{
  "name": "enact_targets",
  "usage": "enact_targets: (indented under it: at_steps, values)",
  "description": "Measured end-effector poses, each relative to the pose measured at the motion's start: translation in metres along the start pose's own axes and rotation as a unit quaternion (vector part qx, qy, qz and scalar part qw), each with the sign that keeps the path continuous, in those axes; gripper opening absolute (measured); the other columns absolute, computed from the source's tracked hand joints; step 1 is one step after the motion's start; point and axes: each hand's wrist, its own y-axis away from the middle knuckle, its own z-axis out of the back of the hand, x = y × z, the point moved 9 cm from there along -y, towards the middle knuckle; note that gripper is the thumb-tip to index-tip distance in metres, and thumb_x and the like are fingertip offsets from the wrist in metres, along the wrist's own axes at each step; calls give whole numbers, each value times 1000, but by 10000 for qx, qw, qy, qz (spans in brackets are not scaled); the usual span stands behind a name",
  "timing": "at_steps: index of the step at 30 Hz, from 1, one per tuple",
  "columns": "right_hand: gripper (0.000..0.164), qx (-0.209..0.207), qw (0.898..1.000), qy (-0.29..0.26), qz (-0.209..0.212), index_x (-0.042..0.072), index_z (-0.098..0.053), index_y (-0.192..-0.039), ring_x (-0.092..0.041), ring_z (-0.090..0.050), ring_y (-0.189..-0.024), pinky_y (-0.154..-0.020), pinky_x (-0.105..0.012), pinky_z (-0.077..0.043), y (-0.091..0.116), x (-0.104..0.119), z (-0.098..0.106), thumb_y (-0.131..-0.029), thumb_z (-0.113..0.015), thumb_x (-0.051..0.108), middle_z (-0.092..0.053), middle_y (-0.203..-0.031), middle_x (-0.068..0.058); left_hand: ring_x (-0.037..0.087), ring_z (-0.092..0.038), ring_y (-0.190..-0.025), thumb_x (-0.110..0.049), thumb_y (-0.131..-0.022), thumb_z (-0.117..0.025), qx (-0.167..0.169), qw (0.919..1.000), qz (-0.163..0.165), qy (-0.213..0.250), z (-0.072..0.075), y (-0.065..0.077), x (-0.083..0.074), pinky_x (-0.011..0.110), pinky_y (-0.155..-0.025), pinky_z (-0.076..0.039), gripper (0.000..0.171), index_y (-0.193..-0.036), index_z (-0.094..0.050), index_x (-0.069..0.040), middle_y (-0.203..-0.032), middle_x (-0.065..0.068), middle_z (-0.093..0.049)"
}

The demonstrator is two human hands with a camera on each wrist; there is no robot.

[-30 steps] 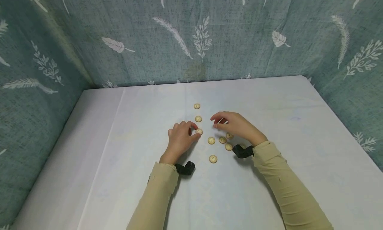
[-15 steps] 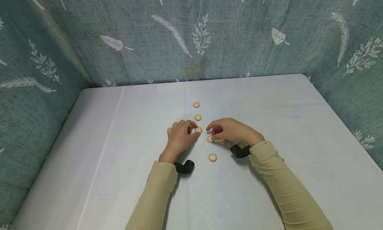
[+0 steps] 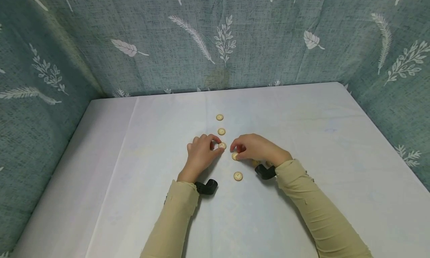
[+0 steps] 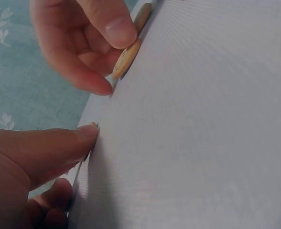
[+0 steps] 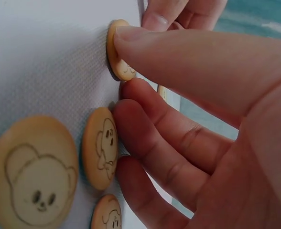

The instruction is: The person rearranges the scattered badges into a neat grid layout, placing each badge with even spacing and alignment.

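Several round wooden discs with cartoon faces drawn on them lie on the white table. My left hand (image 3: 201, 153) pinches one disc (image 3: 222, 145) between thumb and index finger near the middle; in the left wrist view its thumb (image 4: 59, 148) mostly covers that disc. Just to the right, my right hand (image 3: 256, 148) grips another disc (image 5: 119, 50), thumb pressed on its face and index finger curled at its far side. Two discs with bear-like faces, one large in the right wrist view (image 5: 35, 176) and one beside the fingers (image 5: 101, 148), lie under the right palm.
Beyond the left hand, two discs, a nearer one (image 3: 221, 131) and a farther one (image 3: 220, 117), form a line. A single disc (image 3: 238, 176) lies nearer the front. The white-covered table (image 3: 134, 205) is bordered by green leaf-print cloth (image 3: 161, 53) at the back and sides.
My right hand has come down and left from above the table, and its thumb and index finger have taken hold of a disc. The left hand stays at its disc.
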Motion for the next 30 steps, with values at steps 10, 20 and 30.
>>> enact_targets:
  at_steps: [10,20,30]
  values:
    - [10,13,9999,-30,-150,18,-64,-88,-12,-48,-73,-69,-28,-39,1,-1,-4,-78,-69,18,-53,-78,5,18,-39,-74,-38,-78,-66,11,10000,12,21,-2,1,0,37,-65,-24,21,-92,-61,-23,-72,-3,-45]
    - [8,10,9998,92,-184,19,-62,-84,-13,-47,-73,-68,-29,-39,0,0,-5,-79,-68,19,-52,-78,5,18,-39,-74,-37,-78,-66,-31,10000,25,-10,-1,2,0,37,-65,-24,20,-91,-61,-22,-72,-3,-45]
    - [9,-21,9998,112,-179,18,-60,-81,-12,-48,-71,-67,-28,-39,-1,2,-1,-78,-68,16,-54,-76,6,18,-39,-74,-37,-78,-66,-73,10000,-29,18,3,-1,-2,37,-66,-25,21,-92,-62,-22,-73,-3,-45]
